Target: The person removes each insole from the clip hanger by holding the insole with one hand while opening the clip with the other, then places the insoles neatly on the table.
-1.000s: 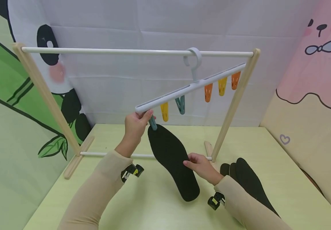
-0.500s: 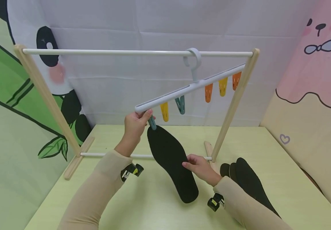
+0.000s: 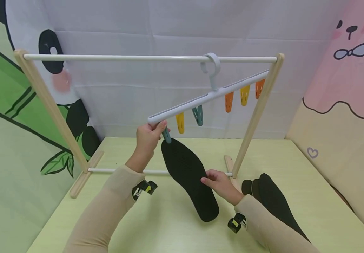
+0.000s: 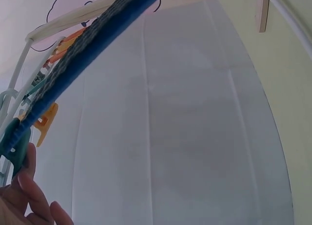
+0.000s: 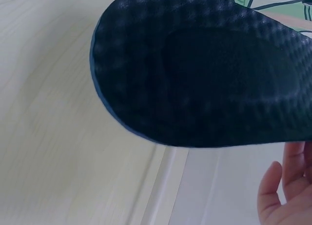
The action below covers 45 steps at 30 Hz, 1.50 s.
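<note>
A black shoe insole (image 3: pixel 188 172) slants down in the head view, its top tip in the jaws of a teal clothes peg (image 3: pixel 167 135). My left hand (image 3: pixel 147 138) pinches that peg, right under the low left end of a white clip hanger (image 3: pixel 185 108). Thumb and fingers of my right hand (image 3: pixel 221 183) pinch the insole's right edge near its middle. The left wrist view has the teal peg (image 4: pixel 14 144) at the insole's tip. In the right wrist view the insole's textured underside (image 5: pixel 195 79) fills the upper part.
The hanger's hook (image 3: pixel 214 65) sits over the top white rod (image 3: pixel 121 57) of a wooden-legged rack. Yellow, teal and orange pegs (image 3: pixel 229 102) hang along it. More black insoles (image 3: pixel 276 196) lie on the table (image 3: pixel 321 196) at the right, partly behind the right sleeve.
</note>
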### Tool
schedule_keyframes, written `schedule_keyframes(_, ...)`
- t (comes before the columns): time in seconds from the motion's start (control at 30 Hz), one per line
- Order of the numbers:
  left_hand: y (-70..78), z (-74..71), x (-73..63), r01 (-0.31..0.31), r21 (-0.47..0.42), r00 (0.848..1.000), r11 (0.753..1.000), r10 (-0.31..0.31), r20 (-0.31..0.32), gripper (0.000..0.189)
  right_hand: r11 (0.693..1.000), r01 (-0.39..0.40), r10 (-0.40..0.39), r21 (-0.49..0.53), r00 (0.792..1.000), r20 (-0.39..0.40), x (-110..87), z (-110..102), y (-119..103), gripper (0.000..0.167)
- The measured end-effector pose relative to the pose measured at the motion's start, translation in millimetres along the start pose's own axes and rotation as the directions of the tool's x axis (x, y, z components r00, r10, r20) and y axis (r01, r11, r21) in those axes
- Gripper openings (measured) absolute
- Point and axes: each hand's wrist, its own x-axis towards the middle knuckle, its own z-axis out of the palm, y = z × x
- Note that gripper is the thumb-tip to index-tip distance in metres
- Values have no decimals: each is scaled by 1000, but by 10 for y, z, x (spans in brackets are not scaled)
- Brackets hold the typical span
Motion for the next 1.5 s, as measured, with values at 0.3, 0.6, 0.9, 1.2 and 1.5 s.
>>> schedule_keyframes(0.3, 7, -9, -1, 44, -25, 999, 999, -43, 8, 27, 1000, -14, 14, -4, 1000, -2, -13, -11, -20, 16)
schedule_keyframes(0.6, 12, -34, -2, 70, -22, 997, 997, -70, 17, 27, 997, 80, -80, 13, 997, -1, -36, -18, 23, 29)
schedule_keyframes(0.9, -7, -42, 3, 71, -47, 997, 996, -70, 26, 27, 1000, -11, 11, 9, 1000, -17, -27, 4, 43, 23)
schedule_keyframes(1.2, -28, -27, 5, 72, -21, 996, 997, -71, 51, 28, 998, -47, 49, 43, 998, -40, -63, 25, 80, 23)
schedule_keyframes(1.5, 5, -23, -3, 42, 5, 998, 999, -42, 42, 26, 998, -43, 45, 49, 998, -39, -80, -1, 88, 26)
